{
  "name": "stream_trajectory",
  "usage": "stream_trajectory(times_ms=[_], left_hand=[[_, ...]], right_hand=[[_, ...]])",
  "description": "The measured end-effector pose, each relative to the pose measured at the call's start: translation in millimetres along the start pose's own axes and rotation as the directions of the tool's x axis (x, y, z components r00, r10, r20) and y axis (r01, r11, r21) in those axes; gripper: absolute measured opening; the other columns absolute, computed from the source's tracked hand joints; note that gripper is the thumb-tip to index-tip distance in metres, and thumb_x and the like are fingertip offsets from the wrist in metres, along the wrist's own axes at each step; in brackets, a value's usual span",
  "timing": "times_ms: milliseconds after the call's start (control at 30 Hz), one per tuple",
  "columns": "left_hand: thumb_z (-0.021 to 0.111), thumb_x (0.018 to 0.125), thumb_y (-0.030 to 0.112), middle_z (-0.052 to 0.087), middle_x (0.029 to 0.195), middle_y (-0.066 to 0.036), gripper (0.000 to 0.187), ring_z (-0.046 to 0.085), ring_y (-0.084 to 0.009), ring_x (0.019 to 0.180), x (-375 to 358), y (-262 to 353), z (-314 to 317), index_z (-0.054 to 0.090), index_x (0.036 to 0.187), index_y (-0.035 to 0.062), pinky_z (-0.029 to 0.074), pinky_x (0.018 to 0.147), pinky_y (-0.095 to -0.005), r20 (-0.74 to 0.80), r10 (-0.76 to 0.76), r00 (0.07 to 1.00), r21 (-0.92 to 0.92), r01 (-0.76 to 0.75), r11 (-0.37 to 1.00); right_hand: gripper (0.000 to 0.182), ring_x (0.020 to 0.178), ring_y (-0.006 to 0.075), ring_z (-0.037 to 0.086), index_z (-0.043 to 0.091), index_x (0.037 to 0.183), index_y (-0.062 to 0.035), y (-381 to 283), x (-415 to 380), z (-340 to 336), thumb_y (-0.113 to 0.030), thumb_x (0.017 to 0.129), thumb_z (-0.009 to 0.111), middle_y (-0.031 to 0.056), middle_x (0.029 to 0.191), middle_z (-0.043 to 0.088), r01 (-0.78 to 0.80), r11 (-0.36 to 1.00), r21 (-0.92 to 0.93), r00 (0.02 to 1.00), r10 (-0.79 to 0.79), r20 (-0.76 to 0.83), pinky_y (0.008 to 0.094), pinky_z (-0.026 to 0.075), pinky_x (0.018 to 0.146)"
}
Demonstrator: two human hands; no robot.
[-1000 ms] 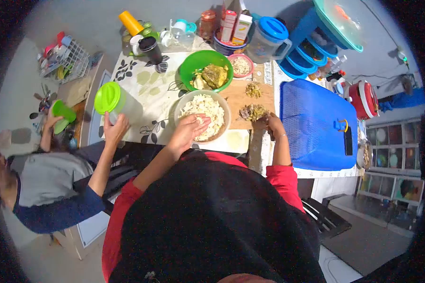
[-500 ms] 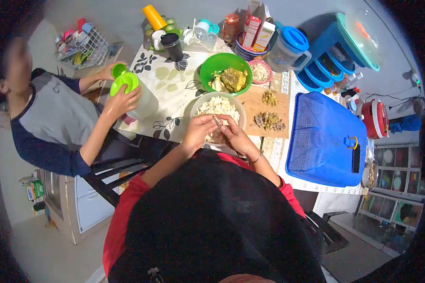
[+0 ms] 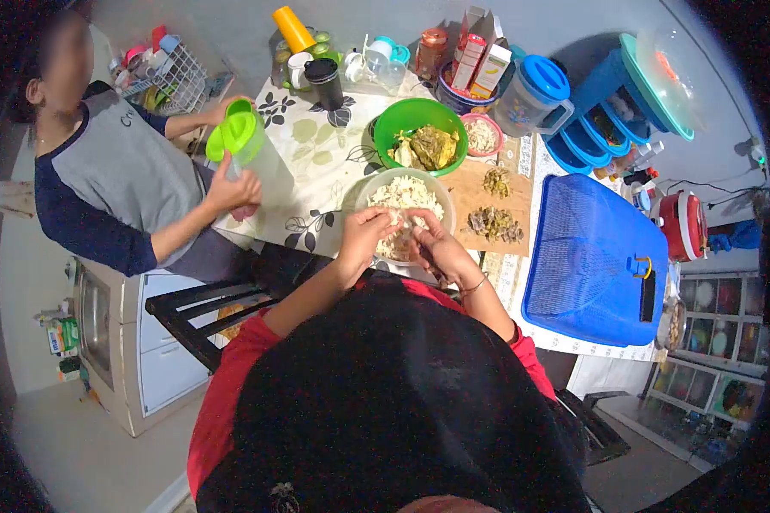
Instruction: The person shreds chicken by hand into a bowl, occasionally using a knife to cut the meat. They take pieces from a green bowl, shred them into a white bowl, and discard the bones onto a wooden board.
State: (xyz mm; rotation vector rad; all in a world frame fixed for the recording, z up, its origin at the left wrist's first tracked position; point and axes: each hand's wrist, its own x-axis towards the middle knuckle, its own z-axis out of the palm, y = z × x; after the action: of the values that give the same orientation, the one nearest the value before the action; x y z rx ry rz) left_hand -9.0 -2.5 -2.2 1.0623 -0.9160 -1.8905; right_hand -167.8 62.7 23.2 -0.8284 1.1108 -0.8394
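Both my hands are over a translucent bowl heaped with pale shredded chicken. My left hand is at the bowl's near left side, its thumb and fingertips pinched on a small pale bit of chicken. At the near right side, my right hand has its fingers bent and pressed together around a small bit of chicken, partly hidden by the fingers. Just behind stands a green bowl with larger yellowish pieces of cooked chicken. Dark scraps lie in small piles on a brown board to the right.
A person at the left holds a pitcher with a green lid. A pink bowl, a blue-lidded jug and a black tumbler stand farther back. A large blue mesh cover lies at the right.
My hands have moved slightly apart over the bowl. The other person has leaned in; their near hand has gone from the pitcher's lid down to its side. The view has shifted a little.
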Motion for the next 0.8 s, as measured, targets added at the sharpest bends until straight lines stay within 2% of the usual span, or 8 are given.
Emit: stream_trajectory(times_ms=[100,233,267,400,500,667,767,800], left_hand=[[0.053,0.087,0.004,0.064,0.093,-0.011,0.018,0.063,-0.0157,0.081,-1,1,0,0.061,0.099,-0.0078,0.052,0.076,-0.0250,-0.006,0.003,1.000,0.005,-0.003,1.000],[0.053,0.086,0.002,0.063,0.095,-0.011,0.020,0.062,-0.0160,0.082,4,-4,-4,0.059,0.102,-0.0080,0.052,0.077,-0.0265,-0.024,0.005,1.000,0.016,-0.005,1.000],[0.052,0.086,0.001,0.063,0.096,-0.011,0.021,0.062,-0.0162,0.083,5,-7,-6,0.059,0.103,-0.0080,0.051,0.078,-0.0270,-0.036,0.014,0.999,0.007,-0.014,1.000],[0.052,0.087,0.002,0.063,0.100,-0.011,0.026,0.061,-0.0154,0.088,3,-5,-9,0.055,0.110,-0.0084,0.050,0.081,-0.0263,-0.016,0.023,1.000,0.009,-0.023,1.000],[0.051,0.087,0.001,0.063,0.101,-0.011,0.030,0.061,-0.0149,0.091,6,-6,-10,0.053,0.114,-0.0084,0.049,0.082,-0.0253,0.001,-0.014,1.000,-0.015,0.014,1.000],[0.051,0.085,-0.002,0.061,0.107,-0.013,0.034,0.060,-0.0162,0.093,3,-4,-6,0.052,0.118,-0.0069,0.048,0.082,-0.0250,-0.017,0.030,0.999,0.038,-0.029,0.999],[0.051,0.084,-0.002,0.059,0.111,-0.014,0.036,0.059,-0.0163,0.095,2,-2,-3,0.051,0.120,-0.0065,0.047,0.081,-0.0249,0.004,0.044,0.999,-0.005,-0.044,0.999],[0.051,0.083,-0.003,0.058,0.112,-0.014,0.037,0.058,-0.0163,0.095,3,-1,-4,0.051,0.120,-0.0065,0.047,0.081,-0.0249,0.029,0.053,0.998,-0.011,-0.052,0.999]], right_hand=[[0.030,0.043,0.0066,0.037,0.039,0.127,-0.0183,-18,-7,7,-0.016,0.098,0.037,-0.0009,0.065,0.047,-0.086,0.994,0.061,0.995,0.089,-0.039,0.0197,0.031,0.038],[0.032,0.045,0.0071,0.038,0.034,0.130,-0.0187,-4,5,3,-0.016,0.098,0.036,-0.0006,0.065,0.045,-0.029,1.000,0.010,0.999,0.029,-0.036,0.0203,0.032,0.038],[0.034,0.046,0.0073,0.039,0.032,0.131,-0.0188,-4,6,0,-0.015,0.098,0.037,-0.0001,0.066,0.046,-0.018,0.989,0.145,0.999,0.023,-0.028,0.0204,0.032,0.038],[0.030,0.045,0.0083,0.041,0.036,0.128,-0.0206,-4,0,12,-0.017,0.098,0.036,0.0012,0.069,0.046,-0.061,0.997,0.045,0.997,0.059,0.042,0.0203,0.033,0.038],[0.030,0.045,0.0079,0.040,0.036,0.128,-0.0205,-7,7,7,-0.018,0.098,0.036,0.0007,0.069,0.046,-0.057,0.979,0.196,0.996,0.068,-0.051,0.0200,0.033,0.038],[0.031,0.043,0.0084,0.040,0.034,0.129,-0.0190,2,7,8,-0.020,0.098,0.037,0.0005,0.066,0.046,-0.049,0.999,-0.016,0.997,0.049,0.052,0.0219,0.033,0.035],[0.031,0.043,0.0076,0.040,0.035,0.128,-0.0193,-2,7,5,-0.020,0.098,0.038,-0.0001,0.066,0.046,-0.053,0.976,0.210,0.998,0.055,-0.003,0.0215,0.033,0.035],[0.029,0.043,0.0077,0.040,0.037,0.127,-0.0192,-7,2,9,-0.020,0.098,0.038,-0.0006,0.066,0.046,-0.109,0.976,0.187,0.994,0.111,-0.002,0.0207,0.033,0.036]])
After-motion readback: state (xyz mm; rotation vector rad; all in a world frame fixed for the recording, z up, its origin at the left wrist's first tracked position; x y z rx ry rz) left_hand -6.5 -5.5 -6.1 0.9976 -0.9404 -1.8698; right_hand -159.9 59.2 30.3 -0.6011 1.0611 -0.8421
